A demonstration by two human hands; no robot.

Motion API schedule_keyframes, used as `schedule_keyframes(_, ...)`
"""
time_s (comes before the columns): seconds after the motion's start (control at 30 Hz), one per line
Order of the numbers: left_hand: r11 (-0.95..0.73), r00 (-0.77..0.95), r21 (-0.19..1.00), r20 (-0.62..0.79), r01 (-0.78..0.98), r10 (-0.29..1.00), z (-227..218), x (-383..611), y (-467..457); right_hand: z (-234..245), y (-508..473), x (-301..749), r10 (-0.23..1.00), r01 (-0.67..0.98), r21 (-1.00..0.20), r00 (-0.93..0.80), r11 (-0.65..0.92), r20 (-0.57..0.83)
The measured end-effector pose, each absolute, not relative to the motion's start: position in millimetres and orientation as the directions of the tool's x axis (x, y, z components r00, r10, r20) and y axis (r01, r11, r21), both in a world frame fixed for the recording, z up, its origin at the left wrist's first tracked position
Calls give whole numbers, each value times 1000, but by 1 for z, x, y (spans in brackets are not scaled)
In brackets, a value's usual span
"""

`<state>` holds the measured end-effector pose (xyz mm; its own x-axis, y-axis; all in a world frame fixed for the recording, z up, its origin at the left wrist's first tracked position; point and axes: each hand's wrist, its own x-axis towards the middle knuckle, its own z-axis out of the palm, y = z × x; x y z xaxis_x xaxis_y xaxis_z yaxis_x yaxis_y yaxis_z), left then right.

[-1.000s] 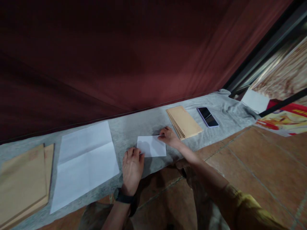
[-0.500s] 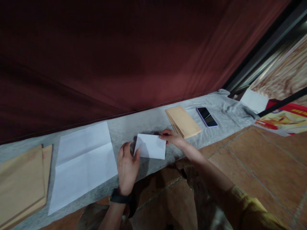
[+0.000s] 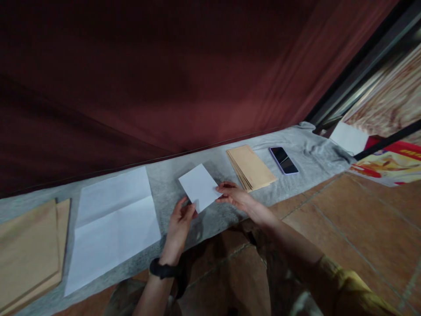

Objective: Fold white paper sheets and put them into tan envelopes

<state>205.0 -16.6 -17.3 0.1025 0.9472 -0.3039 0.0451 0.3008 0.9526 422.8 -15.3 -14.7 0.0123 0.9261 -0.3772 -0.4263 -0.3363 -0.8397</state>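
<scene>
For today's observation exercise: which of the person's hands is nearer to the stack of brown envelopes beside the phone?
Right. The right hand holds the folded white paper just short of the envelope stack; the left hand grips the paper's opposite edge, farther from the stack.

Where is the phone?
In the head view the phone lies far right on the grey cloth, just right of the tan envelopes.

Left hand [image 3: 179,221] raised, fingers pinched, right hand [image 3: 235,197] pinching, forearms extended
</scene>
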Motion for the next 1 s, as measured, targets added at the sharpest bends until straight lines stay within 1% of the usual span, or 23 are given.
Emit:
schedule_keyframes(0.1, 386, 142, 921, -374, -62, 916, -15, 206, -19, -18, -17, 416, 911, -484, -799, 4, -358, -411)
schedule_keyframes(0.2, 405, 146, 913, -394, -53, 908, -18, 204, -18, -20, -19, 415, 917, -461, -816, 9, -350, -399)
schedule_keyframes(0.3, 401, 122, 916, -395, -27, 911, -24, 203, -16, -26, -19, 415, 929, -386, -860, 21, -334, -370)
schedule_keyframes(0.37, 403, 110, 915, -399, -17, 910, -26, 203, -15, -31, -18, 416, 933, -274, -903, 47, -332, -357)
schedule_keyframes(0.4, 406, 106, 914, -403, -9, 909, -26, 203, -14, -34, -18, 415, 936, -183, -928, 74, -326, -343)
schedule_keyframes(0.43, 410, 101, 912, -407, -1, 908, -26, 203, -14, -35, -18, 415, 944, -63, -950, 110, -304, -310)
schedule_keyframes(0.47, 412, 95, 911, -411, 7, 907, -26, 203, -14, -36, -19, 415, 957, 83, -962, 149, -261, -247)
schedule_keyframes(0.5, 413, 92, 910, -413, 17, 906, -26, 203, -14, -35, -20, 415, 972, 244, -950, 177, -196, -156)
schedule_keyframes(0.57, 412, 90, 910, -414, 37, 906, -25, 203, -14, -30, -25, 413, 986, 532, -846, 157, -34, 59)
schedule_keyframes(0.6, 408, 93, 912, -411, 48, 907, -25, 203, -15, -27, -28, 411, 984, 632, -774, 106, 48, 147)
schedule_keyframes(0.63, 404, 94, 913, -408, 61, 908, -25, 203, -15, -24, -31, 408, 978, 694, -710, 42, 120, 206)
schedule_keyframes(0.67, 401, 93, 913, -407, 78, 909, -25, 204, -15, -21, -35, 404, 970, 724, -663, -30, 188, 243)
schedule_keyframes(0.73, 397, 85, 911, -407, 117, 909, -25, 204, -15, -19, -44, 394, 948, 742, -600, -162, 300, 274)
schedule_keyframes(0.83, 367, 80, 911, -386, 188, 919, -24, 205, -14, -24, -56, 377, 907, 751, -509, -334, 421, 258)
schedule_keyframes(0.9, 352, 81, 906, -379, 234, 922, -24, 204, -14, -32, -62, 369, 887, 758, -461, -383, 461, 257)
schedule_keyframes(1.0, 321, 82, 894, -362, 314, 929, -25, 202, -14, -43, -68, 365, 874, 770, -416, -404, 484, 269)
